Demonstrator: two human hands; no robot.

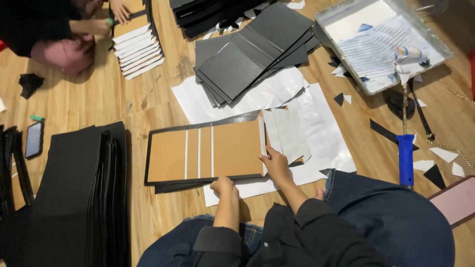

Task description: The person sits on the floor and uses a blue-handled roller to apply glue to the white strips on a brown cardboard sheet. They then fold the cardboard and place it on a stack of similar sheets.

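Both hands press a brown board cover on the floor.
Left hand curled at its near edge, right hand fingers flat on its right edge — beyond them, a tray holds a roller.

Cut off by the top edge: co-worker and black stack. Cut by the right edge: pink-faced board. Hidden beneath the brown board cover: most of the black sheets under it. Hidden below the right hand: the cover's right edge.

wooden floor bears black sheet stacks, white paper, paint tray
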